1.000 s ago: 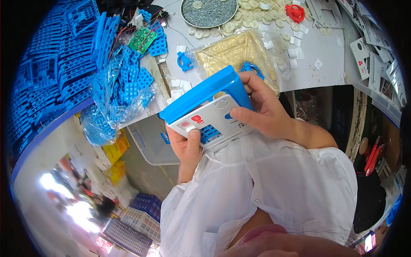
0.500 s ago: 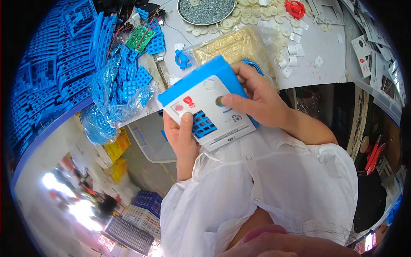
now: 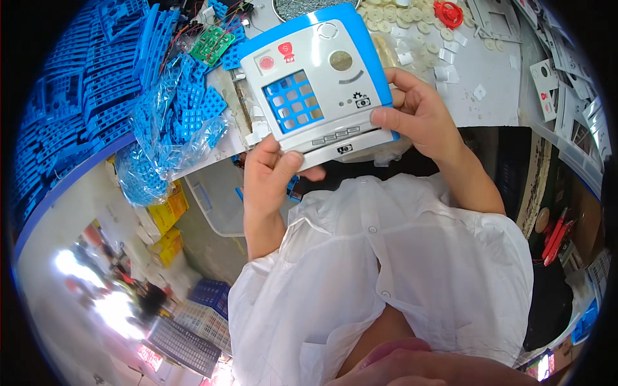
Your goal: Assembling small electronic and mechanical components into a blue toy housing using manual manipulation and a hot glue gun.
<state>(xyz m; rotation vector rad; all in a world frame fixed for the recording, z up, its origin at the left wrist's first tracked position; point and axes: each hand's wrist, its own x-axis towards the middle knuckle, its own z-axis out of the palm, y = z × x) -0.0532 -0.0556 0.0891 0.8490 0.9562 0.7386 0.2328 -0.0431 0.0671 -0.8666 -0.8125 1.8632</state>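
Note:
Between my two hands I hold a white-and-blue plastic toy casing point(image 3: 328, 83), its white face turned up toward me and slightly tilted. That face has a round hole, a curved mark under it, red and black printed pictures, and a square window with a blue grid point(image 3: 293, 101) behind. My left hand point(image 3: 273, 168) grips the near left corner, thumb on the white lower strip. On the right edge, my right hand point(image 3: 418, 116) is closed with the thumb on the face and the fingers behind. The back of the casing is hidden.
Stacked blue plastic parts point(image 3: 84, 96) fill the left, beside a clear bag point(image 3: 151, 174) of blue pieces and a green circuit board point(image 3: 212, 45). Behind lie a tray of small metal parts point(image 3: 299, 8), pale discs point(image 3: 418, 16) and a red ring point(image 3: 448, 14). White panels point(image 3: 547, 83) stand right.
The casing has moved away from my body, up over the table. My right thumb has gone from the round hole to the right edge, and my left hand to the near left corner.

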